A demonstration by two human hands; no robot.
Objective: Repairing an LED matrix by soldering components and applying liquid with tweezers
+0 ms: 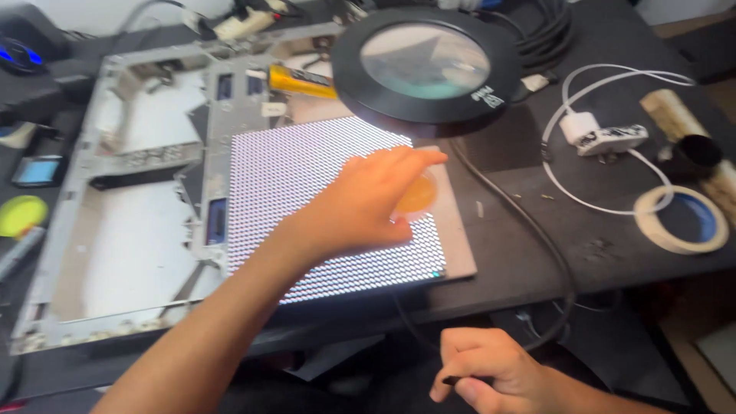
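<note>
My left hand [368, 203] reaches across the lit LED panel [307, 192], fingers stretched forward and close together, the tips over a small round orange container [419, 195] that sits on the panel's right edge. The fingers cover part of it, and I cannot tell whether my grip has closed on it or only rests on top. My right hand [491, 372] is low at the near edge of the view, below the bench, with the grip curled tight around a thin dark tool [458, 379], of which only a short length shows past the thumb.

The panel is a square grid of small white dots, lying flat on a grey board [458, 245] that sticks out at its right side. To the left of the panel is a bare metal frame [115, 192] with large open sections. Just beyond the panel, a round black magnifier lamp [425, 65] hangs over the bench [552, 176], and a yellow tube [300, 80] lies beside its left rim. A black cable [529, 230] runs from under the lamp down past the board and over the front edge of the bench.

Further right lies a white charger with its white cord [606, 138] looping round it. Near the right edge sits a roll of masking tape [682, 220] with blue showing through its middle, and behind it a cardboard tube [678, 119]. At the far left there is a yellow-green disc [21, 215] and a small device with a blue screen [37, 170].
</note>
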